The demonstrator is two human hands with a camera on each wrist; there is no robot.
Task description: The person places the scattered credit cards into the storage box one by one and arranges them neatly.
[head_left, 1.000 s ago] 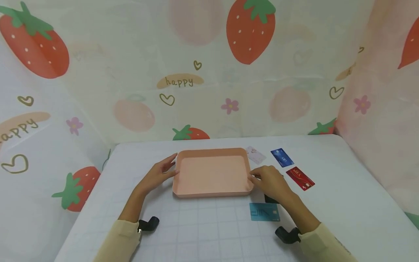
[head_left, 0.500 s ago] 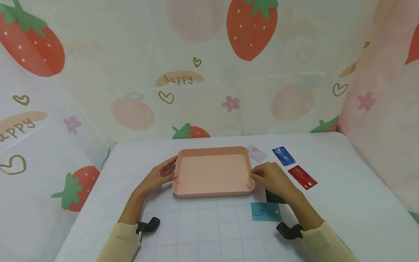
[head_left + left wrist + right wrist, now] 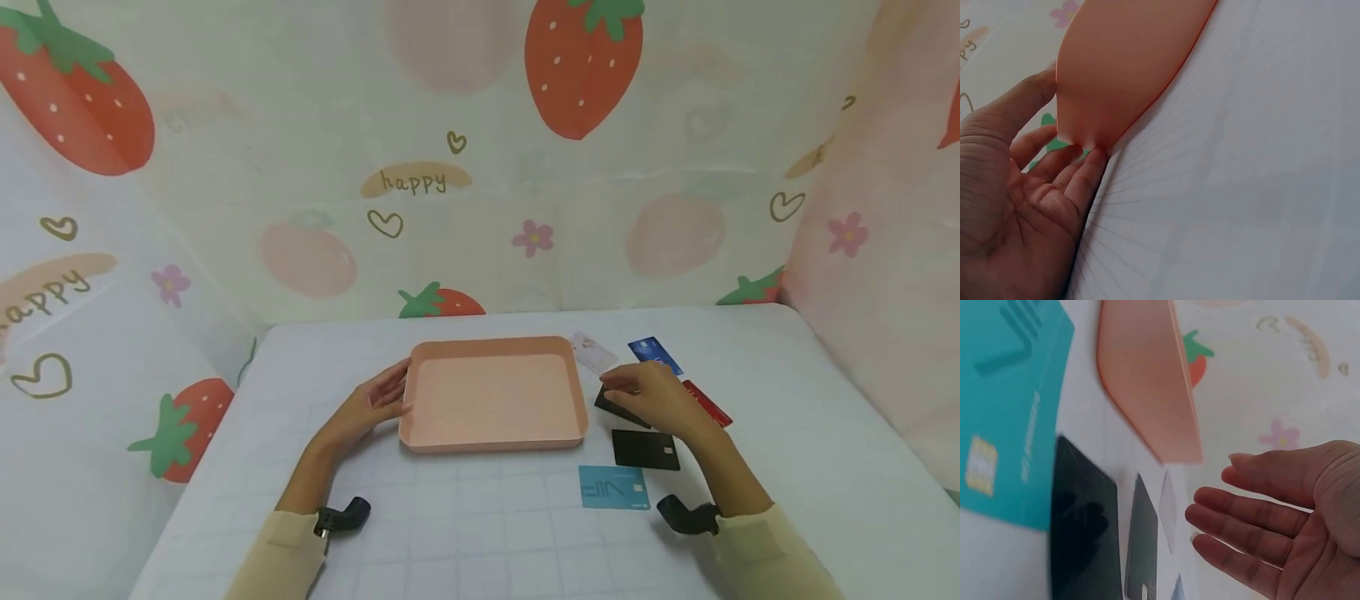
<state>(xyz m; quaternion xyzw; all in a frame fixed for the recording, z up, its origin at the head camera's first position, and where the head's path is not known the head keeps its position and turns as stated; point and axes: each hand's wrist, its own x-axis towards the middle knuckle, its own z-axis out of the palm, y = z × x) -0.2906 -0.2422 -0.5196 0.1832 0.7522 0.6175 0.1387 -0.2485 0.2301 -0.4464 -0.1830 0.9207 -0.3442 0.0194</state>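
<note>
A peach-pink rectangular tray (image 3: 495, 447) lies on the white table. My left hand (image 3: 372, 404) grips its left end, thumb at the rim and fingertips against the outer wall, as the left wrist view of the tray (image 3: 1125, 62) shows. My right hand (image 3: 651, 397) is off the tray, hovering over a dark card (image 3: 624, 410) and partly covering it. In the right wrist view the fingers of my right hand (image 3: 1272, 519) are loosely spread and hold nothing. A second black card (image 3: 641, 450) and a teal card (image 3: 613, 487) lie nearer to me.
Behind the right hand lie a pale patterned card (image 3: 595, 352), a blue card (image 3: 651, 352) and a red card (image 3: 708, 402), the last two partly hidden by it. A strawberry-print backdrop (image 3: 450, 100) rises behind the table. Grid lines mark the tablecloth (image 3: 465, 533) in front.
My right hand has let go of the tray's right end and moved right, above the cards. Both dark cards now show. My left hand stays at the tray.
</note>
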